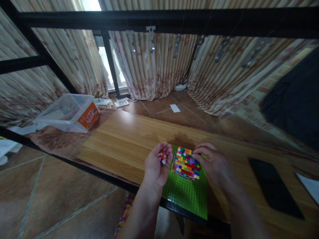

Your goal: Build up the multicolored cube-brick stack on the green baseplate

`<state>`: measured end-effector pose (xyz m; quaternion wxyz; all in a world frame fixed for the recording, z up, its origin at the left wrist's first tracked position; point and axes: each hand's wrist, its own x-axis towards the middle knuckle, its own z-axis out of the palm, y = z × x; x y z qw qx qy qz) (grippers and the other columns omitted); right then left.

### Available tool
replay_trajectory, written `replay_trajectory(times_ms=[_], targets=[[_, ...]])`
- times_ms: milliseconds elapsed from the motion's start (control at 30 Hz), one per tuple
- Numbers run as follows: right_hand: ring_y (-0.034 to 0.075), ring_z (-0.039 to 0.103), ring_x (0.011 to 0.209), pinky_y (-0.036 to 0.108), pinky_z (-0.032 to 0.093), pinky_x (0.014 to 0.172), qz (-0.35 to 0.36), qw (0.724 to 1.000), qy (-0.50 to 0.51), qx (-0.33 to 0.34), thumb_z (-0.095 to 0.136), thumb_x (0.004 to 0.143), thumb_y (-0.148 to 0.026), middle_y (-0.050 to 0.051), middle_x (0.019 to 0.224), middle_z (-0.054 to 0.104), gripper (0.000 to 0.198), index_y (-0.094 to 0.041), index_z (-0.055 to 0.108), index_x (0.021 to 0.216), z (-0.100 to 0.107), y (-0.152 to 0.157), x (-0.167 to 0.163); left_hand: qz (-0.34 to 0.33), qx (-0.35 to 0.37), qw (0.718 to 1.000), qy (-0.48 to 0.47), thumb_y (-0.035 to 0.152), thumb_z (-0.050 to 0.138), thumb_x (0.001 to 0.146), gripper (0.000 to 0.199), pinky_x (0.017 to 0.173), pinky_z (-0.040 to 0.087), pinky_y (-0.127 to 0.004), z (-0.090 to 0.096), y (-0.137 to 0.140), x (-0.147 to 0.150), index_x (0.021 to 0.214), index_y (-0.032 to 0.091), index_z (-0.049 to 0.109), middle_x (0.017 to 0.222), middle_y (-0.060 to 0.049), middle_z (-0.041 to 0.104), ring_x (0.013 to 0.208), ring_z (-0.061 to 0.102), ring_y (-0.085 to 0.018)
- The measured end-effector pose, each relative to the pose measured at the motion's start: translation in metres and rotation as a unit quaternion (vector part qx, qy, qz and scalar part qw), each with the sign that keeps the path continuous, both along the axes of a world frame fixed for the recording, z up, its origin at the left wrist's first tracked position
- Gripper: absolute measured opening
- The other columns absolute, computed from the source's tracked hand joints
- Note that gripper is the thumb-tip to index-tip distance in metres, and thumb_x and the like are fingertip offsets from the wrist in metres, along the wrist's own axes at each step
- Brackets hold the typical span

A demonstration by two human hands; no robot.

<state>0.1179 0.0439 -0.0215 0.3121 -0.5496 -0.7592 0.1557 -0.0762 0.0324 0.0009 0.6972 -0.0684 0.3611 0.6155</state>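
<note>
On the pale wooden tabletop (129,142), near its front edge, sits a flat green studded baseplate (185,191), and on its far half stands a multicoloured block of small plastic bricks (186,162), red, yellow, blue, green and orange all packed tight. Left hand (157,164) is just beside the block, palm cupped upward, its grip loosely curled around a little cluster of loose coloured bricks (162,156) resting in the palm. Right hand (214,162) is across on the other side, fingertips (196,153) touching the block's far right corner at the top; whether that grip pinches a brick or only presses down, I cannot tell from this angle. Both forearms come in from the bottom edge. Further right on the tabletop lies a dark flat rectangular slab (274,187), well apart from the hands. Off to the left, on the patterned brown surface, a clear plastic tub with an orange label (71,113) sits tilted. Striped curtains (154,69) hang behind, under a black metal bar (174,21).
</note>
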Motion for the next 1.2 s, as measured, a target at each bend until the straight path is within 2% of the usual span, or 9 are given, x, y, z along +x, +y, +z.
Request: replay_trajectory(times_ms=[133, 267, 367, 533, 733, 867, 933, 1067, 1200], targets=[[0.023, 0.065, 0.094, 0.040, 0.049, 0.088, -0.027, 0.997, 0.070, -0.026, 0.063, 0.085, -0.041, 0.005, 0.097, 0.069, 0.019, -0.024, 0.071, 0.083, -0.010, 0.004, 0.001, 0.004, -0.008, 1.000, -0.002, 0.008, 0.053, 0.089, 0.018, 0.056, 0.052, -0.016, 0.001, 0.001, -0.001, 0.077, 0.008, 0.066, 0.069, -0.006, 0.065, 0.059, 0.062, -0.008], [0.025, 0.069, 0.090, 0.042, 0.052, 0.084, -0.072, 0.974, 0.168, -0.134, 0.070, 0.077, -0.050, 0.006, 0.100, 0.075, 0.032, -0.024, 0.075, 0.094, -0.018, 0.006, 0.002, 0.004, -0.009, 1.000, -0.006, 0.007, 0.053, 0.090, 0.019, 0.055, 0.051, -0.016, 0.001, 0.001, -0.001, 0.077, 0.007, 0.066, 0.068, -0.006, 0.065, 0.058, 0.062, -0.008], [0.025, 0.071, 0.081, 0.040, 0.055, 0.077, -0.071, 0.949, 0.235, -0.197, 0.074, 0.070, -0.053, 0.007, 0.092, 0.078, 0.037, -0.022, 0.078, 0.090, -0.017, 0.006, 0.000, 0.002, 0.000, 1.000, -0.011, 0.011, 0.050, 0.093, 0.023, 0.057, 0.052, -0.017, 0.001, -0.001, 0.000, 0.077, 0.007, 0.067, 0.069, -0.006, 0.066, 0.059, 0.063, -0.009], [0.024, 0.071, 0.075, 0.037, 0.056, 0.072, -0.082, 0.933, 0.278, -0.211, 0.077, 0.064, -0.054, 0.007, 0.087, 0.079, 0.039, -0.022, 0.079, 0.086, -0.016, 0.005, -0.005, -0.031, 0.033, 0.999, -0.029, 0.021, 0.050, 0.095, 0.028, 0.070, 0.057, -0.022, 0.003, -0.003, 0.002, 0.082, 0.006, 0.069, 0.082, -0.012, 0.071, 0.073, 0.069, -0.014], [0.024, 0.071, 0.078, 0.039, 0.056, 0.074, -0.087, 0.942, 0.263, -0.188, 0.075, 0.068, -0.054, 0.007, 0.091, 0.078, 0.039, -0.023, 0.078, 0.091, -0.018, 0.003, -0.004, -0.075, 0.072, 0.993, -0.048, 0.030, 0.049, 0.096, 0.033, 0.086, 0.056, -0.030, 0.002, -0.006, 0.005, 0.089, 0.006, 0.070, 0.103, -0.018, 0.072, 0.095, 0.070, -0.021], [0.025, 0.068, 0.094, 0.041, 0.054, 0.086, -0.087, 0.971, 0.216, -0.061, 0.071, 0.078, -0.049, 0.006, 0.101, 0.074, 0.032, -0.025, 0.077, 0.099, 0.003, -0.006, -0.012, -0.093, 0.078, 0.991, -0.058, 0.034, 0.048, 0.097, 0.035, 0.088, 0.054, -0.031, 0.001, -0.006, 0.008, 0.091, 0.007, 0.070, 0.106, -0.018, 0.070, 0.099, 0.069, -0.022], [0.023, 0.066, 0.101, 0.040, 0.052, 0.091, -0.032, 0.983, 0.183, -0.006, 0.066, 0.086, -0.041, 0.005, 0.107, 0.072, 0.021, -0.028, 0.076, 0.098, 0.018, -0.011, -0.021, -0.105, 0.086, 0.988, -0.069, 0.035, 0.046, 0.098, 0.037, 0.084, 0.055, -0.029, 0.001, -0.006, 0.010, 0.092, 0.007, 0.070, 0.103, -0.016, 0.070, 0.094, 0.069, -0.020], [0.021, 0.062, 0.108, 0.040, 0.050, 0.095, 0.112, 0.990, 0.091, 0.009, 0.056, 0.094, -0.027, 0.003, 0.111, 0.069, 0.021, -0.030, 0.073, 0.106, 0.032, -0.018, -0.040, -0.124, 0.101, 0.983, -0.087, 0.035, 0.044, 0.099, 0.040, 0.068, 0.052, -0.022, 0.001, -0.007, 0.012, 0.090, 0.007, 0.071, 0.087, -0.010, 0.068, 0.075, 0.065, -0.013], [0.022, 0.064, 0.101, 0.041, 0.051, 0.092, 0.130, 0.990, 0.045, 0.018, 0.057, 0.093, -0.022, 0.003, 0.104, 0.070, 0.018, -0.028, 0.074, 0.098, 0.026, -0.018, -0.046, -0.137, 0.103, 0.980, -0.100, 0.034, 0.043, 0.099, 0.040, 0.066, 0.050, -0.020, 0.001, -0.007, 0.012, 0.090, 0.007, 0.071, 0.090, -0.011, 0.068, 0.076, 0.064, -0.012]])
